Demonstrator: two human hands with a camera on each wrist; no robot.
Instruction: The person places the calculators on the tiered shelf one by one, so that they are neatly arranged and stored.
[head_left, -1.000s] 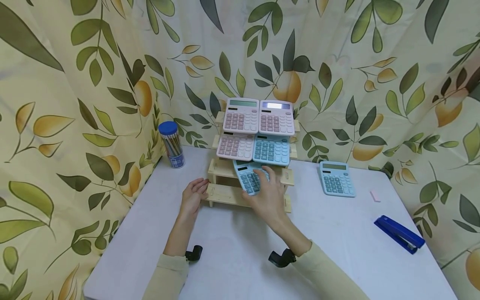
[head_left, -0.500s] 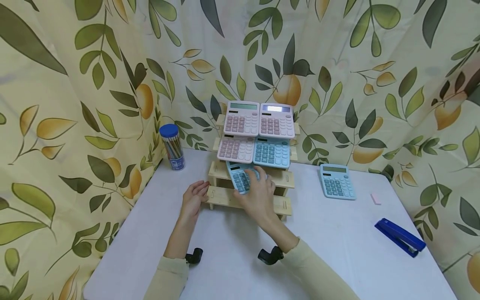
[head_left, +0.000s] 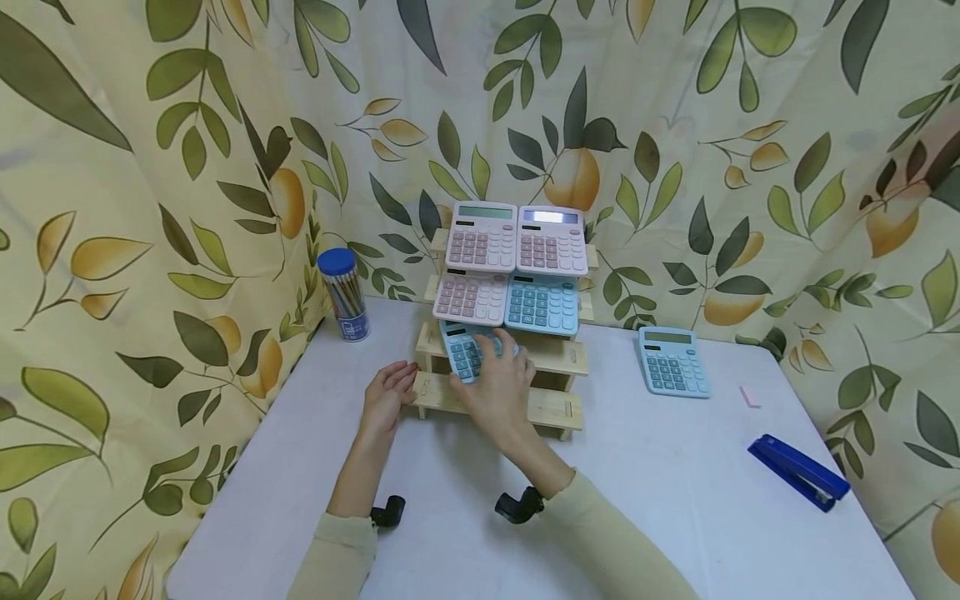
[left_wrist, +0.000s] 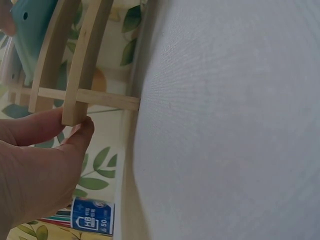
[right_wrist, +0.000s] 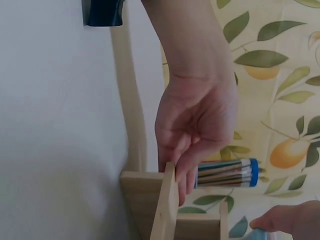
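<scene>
A blue calculator lies at the left end of the second-lowest step of a wooden tiered stand. My right hand grips it, thumb at the near edge and fingers over the keys, hiding its right part. My left hand pinches the left end of the lowest step. In the left wrist view its thumb and fingers close around the board's end. Two pink calculators, one on the left and one on the right, fill the top step. Below them sit a third pink calculator and a blue one.
Another blue calculator lies on the white table to the right. Beyond it are a small pink block and a blue stapler. A blue-lidded tub of pencils stands left of the stand. A leaf-patterned curtain hangs behind.
My right hand has slid the blue calculator leftward along the second-lowest step, turning it slightly. The left hand keeps its hold on the stand's lowest step.
</scene>
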